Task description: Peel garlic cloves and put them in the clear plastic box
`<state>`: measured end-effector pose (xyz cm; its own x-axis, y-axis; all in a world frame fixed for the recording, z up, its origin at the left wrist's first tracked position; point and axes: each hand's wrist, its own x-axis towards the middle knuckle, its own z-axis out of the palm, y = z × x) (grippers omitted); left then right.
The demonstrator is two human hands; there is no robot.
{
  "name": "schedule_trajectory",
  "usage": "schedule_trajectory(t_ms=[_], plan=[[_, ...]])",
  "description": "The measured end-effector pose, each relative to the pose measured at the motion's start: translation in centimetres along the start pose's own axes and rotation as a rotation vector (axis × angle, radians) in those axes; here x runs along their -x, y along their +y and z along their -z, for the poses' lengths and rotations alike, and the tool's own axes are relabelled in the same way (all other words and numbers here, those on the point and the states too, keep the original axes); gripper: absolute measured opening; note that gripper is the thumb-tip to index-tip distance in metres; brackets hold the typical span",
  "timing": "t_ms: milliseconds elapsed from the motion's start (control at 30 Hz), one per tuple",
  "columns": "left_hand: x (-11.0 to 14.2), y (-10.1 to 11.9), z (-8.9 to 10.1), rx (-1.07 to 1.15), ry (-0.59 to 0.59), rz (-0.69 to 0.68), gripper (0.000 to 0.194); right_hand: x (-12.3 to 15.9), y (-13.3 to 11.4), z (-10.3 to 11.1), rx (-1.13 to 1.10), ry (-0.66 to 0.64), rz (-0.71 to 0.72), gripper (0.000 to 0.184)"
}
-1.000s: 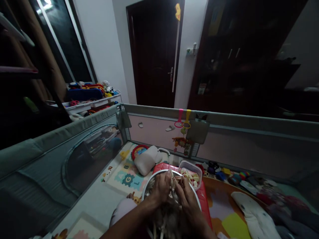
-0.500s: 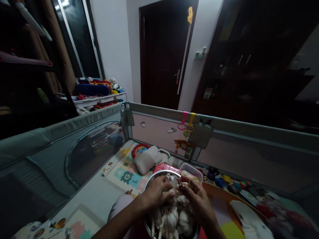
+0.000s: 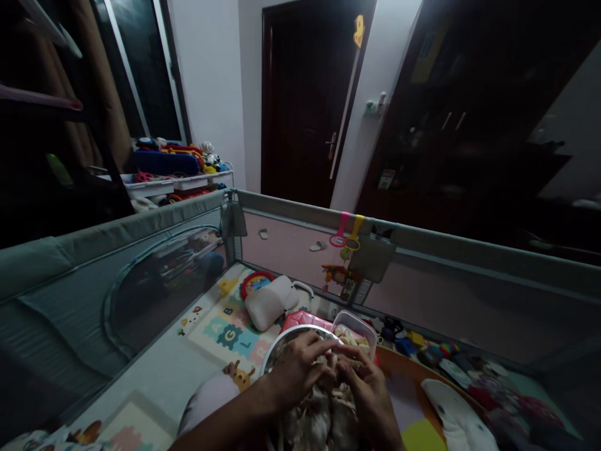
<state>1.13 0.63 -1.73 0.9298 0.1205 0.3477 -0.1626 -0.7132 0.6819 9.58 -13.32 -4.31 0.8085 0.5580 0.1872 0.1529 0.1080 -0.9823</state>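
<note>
Below me a metal bowl is filled with whole garlic bulbs and loose papery skins. Over it my left hand and my right hand meet, fingertips pinched together around a small pale garlic clove, mostly covered by the fingers. Just behind the right hand stands a clear plastic container holding pale peeled cloves. A red object lies behind the bowl, partly hidden by it.
A playpen's padded rail and mesh walls surround me. On the patterned mat lie a white bolster-like item and a round red toy. Soft toys pile up at right, beside an orange surface.
My left hand has moved right and my right hand slightly left, so their fingertips now meet over the bowl. The view has shifted slightly.
</note>
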Motion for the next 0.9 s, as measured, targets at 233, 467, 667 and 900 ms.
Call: schedule_trajectory(t_ms=[233, 467, 667, 900], plan=[[-0.3, -0.7, -1.7, 0.072, 0.002, 0.011, 0.038, 0.2, -0.2, 0.4, 0.120, 0.047, 0.018, 0.024], [-0.3, -1.4, -1.2, 0.295, 0.074, 0.042, 0.033, -0.7, 0.3, 0.2, 0.162, 0.131, 0.053, 0.030], [-1.2, -2.0, -0.2, 0.552, 0.207, 0.259, 0.014, -1.6, 2.2, 1.6, 0.655, 0.105, 0.211, 0.029], [-1.1, -3.4, -1.2, 0.635, 0.129, 0.267, 0.018, -1.5, 2.4, 1.8, 0.914, -0.131, 0.349, 0.027]])
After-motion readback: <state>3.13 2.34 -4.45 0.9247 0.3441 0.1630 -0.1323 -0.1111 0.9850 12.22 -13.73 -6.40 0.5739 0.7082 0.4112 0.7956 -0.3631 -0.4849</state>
